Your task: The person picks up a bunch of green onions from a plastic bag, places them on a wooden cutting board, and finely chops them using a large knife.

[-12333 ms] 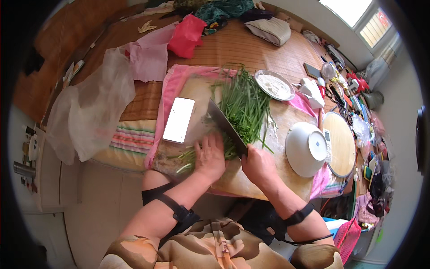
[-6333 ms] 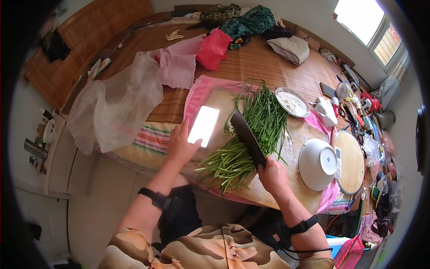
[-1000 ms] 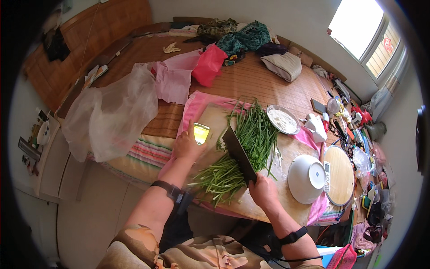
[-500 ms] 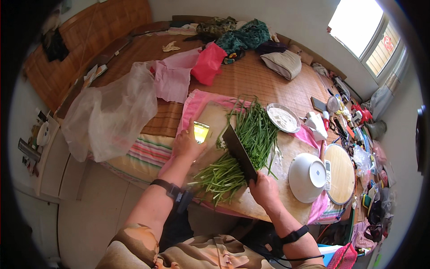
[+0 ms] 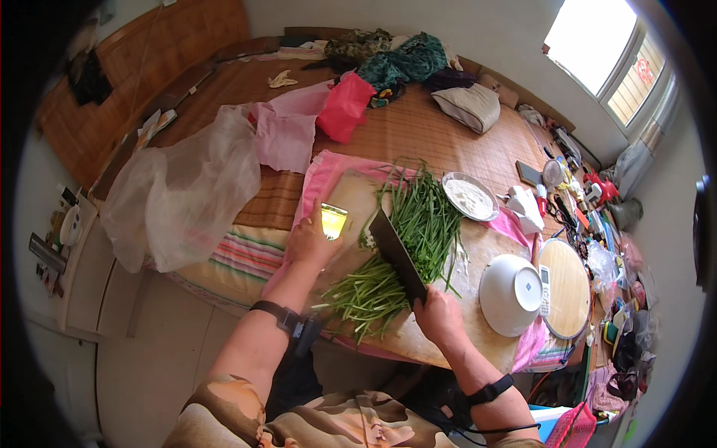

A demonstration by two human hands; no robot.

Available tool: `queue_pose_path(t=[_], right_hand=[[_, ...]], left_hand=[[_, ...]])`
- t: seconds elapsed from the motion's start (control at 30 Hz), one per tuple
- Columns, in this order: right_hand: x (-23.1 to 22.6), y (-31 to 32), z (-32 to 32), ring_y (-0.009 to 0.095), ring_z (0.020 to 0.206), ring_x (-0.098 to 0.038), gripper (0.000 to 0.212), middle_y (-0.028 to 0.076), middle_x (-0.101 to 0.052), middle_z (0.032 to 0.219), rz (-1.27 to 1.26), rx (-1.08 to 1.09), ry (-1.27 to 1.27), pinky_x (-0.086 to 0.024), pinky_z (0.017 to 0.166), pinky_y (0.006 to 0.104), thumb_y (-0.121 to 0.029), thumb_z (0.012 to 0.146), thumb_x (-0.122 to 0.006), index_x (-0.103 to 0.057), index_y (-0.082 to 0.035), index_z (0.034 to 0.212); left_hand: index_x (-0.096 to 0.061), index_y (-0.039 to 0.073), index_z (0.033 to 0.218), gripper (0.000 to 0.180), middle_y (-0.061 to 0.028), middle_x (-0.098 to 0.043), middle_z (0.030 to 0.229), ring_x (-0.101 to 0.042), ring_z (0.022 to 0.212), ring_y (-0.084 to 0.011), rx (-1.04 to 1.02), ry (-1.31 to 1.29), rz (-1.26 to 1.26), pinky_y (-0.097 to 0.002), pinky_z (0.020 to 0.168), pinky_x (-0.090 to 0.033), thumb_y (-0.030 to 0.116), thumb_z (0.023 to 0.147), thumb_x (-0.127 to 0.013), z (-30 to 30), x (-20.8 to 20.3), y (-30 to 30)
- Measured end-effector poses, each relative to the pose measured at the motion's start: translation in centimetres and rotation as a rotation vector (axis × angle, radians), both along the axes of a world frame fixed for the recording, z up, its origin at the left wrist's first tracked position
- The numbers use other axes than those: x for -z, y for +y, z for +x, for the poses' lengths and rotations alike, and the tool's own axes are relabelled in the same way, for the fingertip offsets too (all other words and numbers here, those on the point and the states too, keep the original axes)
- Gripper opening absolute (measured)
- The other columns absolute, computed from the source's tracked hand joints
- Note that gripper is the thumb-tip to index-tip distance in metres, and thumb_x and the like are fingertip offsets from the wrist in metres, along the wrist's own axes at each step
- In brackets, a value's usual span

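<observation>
Clear plastic bag [image 5: 179, 196], large, crumpled, at bed edge left. White bowl [image 5: 511, 294], upturned, right of board. Round plate [image 5: 469, 197] holding white powder, beyond greens. Cleaver [image 5: 398, 254], dark blade, gripped by closed right hand [image 5: 439, 316], over green chives [image 5: 403, 246] on board. Phone [image 5: 333, 221], lit, under left hand [image 5: 311, 243]; grip unclear.

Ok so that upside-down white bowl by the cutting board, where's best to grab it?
The white bowl sits mouth down, foot ring up, so there is no open rim to pinch. Probably best to come from above and spread a grip over the dome, fingers on opposite sides near the lower edge. The right hand, holding the cleaver, is nearest.
</observation>
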State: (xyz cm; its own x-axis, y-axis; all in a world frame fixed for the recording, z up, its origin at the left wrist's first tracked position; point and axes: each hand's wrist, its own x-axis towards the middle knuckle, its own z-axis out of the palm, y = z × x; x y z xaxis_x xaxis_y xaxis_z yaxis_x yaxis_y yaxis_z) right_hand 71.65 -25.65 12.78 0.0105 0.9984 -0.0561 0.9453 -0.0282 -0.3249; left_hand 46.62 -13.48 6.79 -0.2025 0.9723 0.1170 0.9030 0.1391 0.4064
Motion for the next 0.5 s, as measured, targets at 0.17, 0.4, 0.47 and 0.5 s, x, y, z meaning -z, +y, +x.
queue_pose_path(t=[0.17,0.4,0.47,0.5], right_hand=[[0.12,-0.06,0.58,0.041,0.071,-0.063,0.02,0.021,-0.064,0.075,0.001,0.024,0.02,-0.05,0.066,0.05,-0.024,0.082,-0.06,-0.06,-0.005,0.087],[0.17,0.05,0.19,0.042,0.071,-0.062,0.017,0.022,-0.064,0.073,0.025,0.012,0.063,-0.05,0.065,0.05,-0.02,0.081,-0.061,-0.058,-0.004,0.085],[-0.22,0.05,0.23,0.041,0.071,-0.062,0.017,0.022,-0.064,0.073,0.016,0.003,0.026,-0.05,0.065,0.0499,-0.02,0.081,-0.061,-0.059,-0.004,0.085],[-0.3,0.12,0.22,0.041,0.071,-0.062,0.017,0.022,-0.064,0.073,0.016,0.002,0.027,-0.05,0.065,0.0499,-0.02,0.081,-0.061,-0.059,-0.004,0.085]], left_hand=[[-0.018,0.016,0.149,0.102,-0.0231,-0.059,0.107,-0.061,0.094,-0.0371,0.033,-0.004,0.06,-0.0444,0.086,-0.049,0.042,0.066,-0.072,0.61,0.01,0.17],[-0.016,0.015,0.149,0.101,-0.0256,-0.058,0.111,-0.058,0.102,-0.0401,0.048,0.011,-0.003,-0.046,0.086,-0.049,0.043,0.069,-0.071,-0.05,-0.23,0.09],[-0.017,0.015,0.149,0.1,-0.0257,-0.058,0.111,-0.058,0.102,-0.0401,0.052,0.006,0.01,-0.0463,0.085,-0.049,0.043,0.069,-0.071,0.06,-0.12,0.25],[-0.017,0.015,0.149,0.1,-0.0257,-0.058,0.111,-0.058,0.102,-0.0401,0.051,0.007,0.009,-0.0463,0.085,-0.049,0.043,0.069,-0.071,-0.04,-0.09,0.3]])
